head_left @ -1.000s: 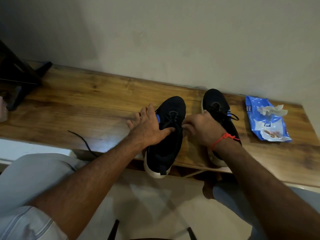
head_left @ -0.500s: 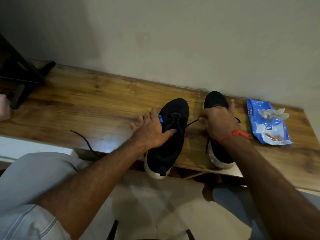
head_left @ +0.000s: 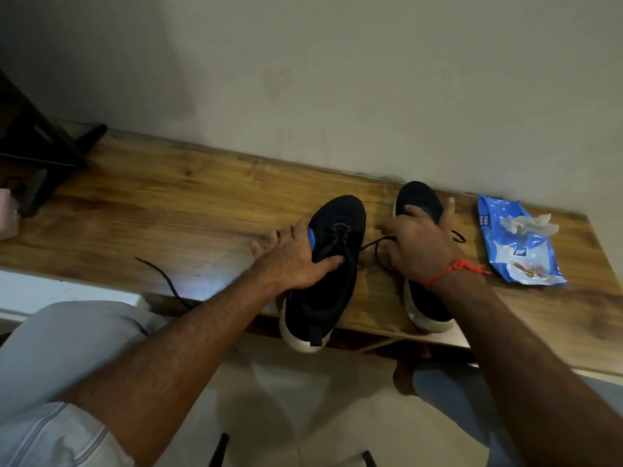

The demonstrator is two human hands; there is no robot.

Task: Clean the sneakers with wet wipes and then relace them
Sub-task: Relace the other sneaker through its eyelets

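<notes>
Two black sneakers with white soles stand on a wooden bench (head_left: 168, 210), heels over its front edge. My left hand (head_left: 290, 254) rests on the left sneaker (head_left: 333, 264), thumb across its tongue and fingers spread down its outer side. A black lace (head_left: 369, 246) runs taut from that shoe's eyelets to my right hand (head_left: 418, 244), which pinches it above the right sneaker (head_left: 419, 198). The lace's other end (head_left: 165, 281) trails across the bench to the left and hangs off the edge.
A blue wet-wipes pack (head_left: 515, 244) lies at the right of the bench with a crumpled used wipe (head_left: 526, 224) on top. A dark stand (head_left: 37, 156) occupies the far left. A wall runs behind. My knees sit below the bench edge.
My right hand has moved right and away from the left sneaker, drawing the lace out of the eyelets until it is taut. The left hand has stayed on the shoe.
</notes>
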